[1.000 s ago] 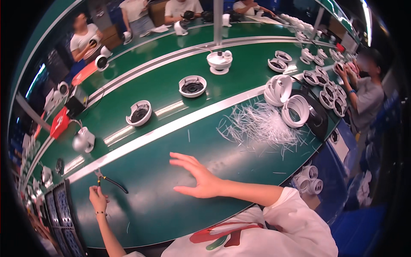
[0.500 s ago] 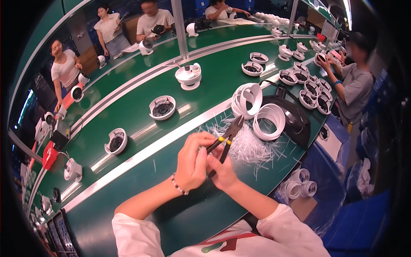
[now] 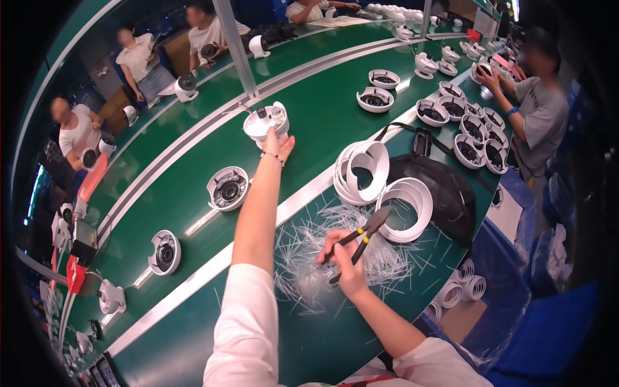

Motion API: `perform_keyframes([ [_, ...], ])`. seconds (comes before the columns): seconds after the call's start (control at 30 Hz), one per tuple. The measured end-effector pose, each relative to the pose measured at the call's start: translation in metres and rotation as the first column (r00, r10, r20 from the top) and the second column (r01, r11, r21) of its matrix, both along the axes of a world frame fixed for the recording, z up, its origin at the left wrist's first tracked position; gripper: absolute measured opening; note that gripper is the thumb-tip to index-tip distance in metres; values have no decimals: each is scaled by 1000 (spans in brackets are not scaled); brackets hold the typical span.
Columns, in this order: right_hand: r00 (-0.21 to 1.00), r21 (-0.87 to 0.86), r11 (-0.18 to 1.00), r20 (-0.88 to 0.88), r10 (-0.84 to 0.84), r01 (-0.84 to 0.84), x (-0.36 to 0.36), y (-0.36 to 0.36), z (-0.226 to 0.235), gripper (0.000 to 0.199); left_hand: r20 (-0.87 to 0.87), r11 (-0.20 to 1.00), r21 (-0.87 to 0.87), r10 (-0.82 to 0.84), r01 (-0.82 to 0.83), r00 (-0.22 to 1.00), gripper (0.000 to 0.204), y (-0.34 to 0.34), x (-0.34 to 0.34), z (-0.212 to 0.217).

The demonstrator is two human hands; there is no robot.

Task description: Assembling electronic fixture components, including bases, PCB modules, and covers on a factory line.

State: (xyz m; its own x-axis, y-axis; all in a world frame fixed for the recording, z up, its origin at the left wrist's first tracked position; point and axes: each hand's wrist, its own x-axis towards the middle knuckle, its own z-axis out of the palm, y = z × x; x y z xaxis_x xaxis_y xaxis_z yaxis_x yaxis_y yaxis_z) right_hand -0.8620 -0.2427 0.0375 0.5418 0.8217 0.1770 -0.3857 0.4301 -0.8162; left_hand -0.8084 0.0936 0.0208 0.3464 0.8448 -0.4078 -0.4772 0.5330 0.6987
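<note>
Head view, left hand: the left hand [image 3: 278,143] is stretched far out over the green tabletop [image 3: 193,193], arm nearly straight, a bead bracelet at the wrist, fingers up against the near side of a white dome camera unit [image 3: 265,121] on the belt. Whether that grip has closed on the unit or only touches it, I cannot tell from here.
Head view, right hand: the right hand [image 3: 348,261] sits low and close to the body, wrist bent, fingers wrapped tight round the handles of the cutting pliers [image 3: 358,238]. The pliers' yellow-and-black handles are in the fist and the dark nose points up and right, over the edge of a white ring.
Head view, clippings: a loose heap of thin white plastic strips [image 3: 309,251] lies on the tabletop just under and left of the right hand, too many to count.
Head view, white rings: two stacks of white rings [image 3: 367,169], one leaning upright, one lying flat, just beyond the pliers.
Head view, belt units: three camera units on the belt near the reaching arm, counting the one being touched, the next at [image 3: 227,188].
Head view, dark bag: one black mesh bag [image 3: 445,193] beside the rings, to their right.
Head view, co-worker: a person in a grey shirt [image 3: 541,119] stands at the right end of the tabletop.
</note>
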Motion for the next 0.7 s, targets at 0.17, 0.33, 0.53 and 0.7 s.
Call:
perform_keyframes([
  [0.17,986,-14,1000,166,-8,11,-1,-3,8,41,220,994,71,60,-77,974,44,33,17,-7],
  [0.33,920,-82,978,363,-149,191,15,-5,-4,45,140,947,260,-232,190,963,32,-47,-22,48],
  [0.53,619,145,900,680,-392,411,22,-7,22,42,-289,808,483,-217,338,932,38,-152,-172,124],
  [0.7,101,318,849,914,-393,421,23,-4,93,48,-428,746,475,-269,468,863,55,-210,-238,151],
])
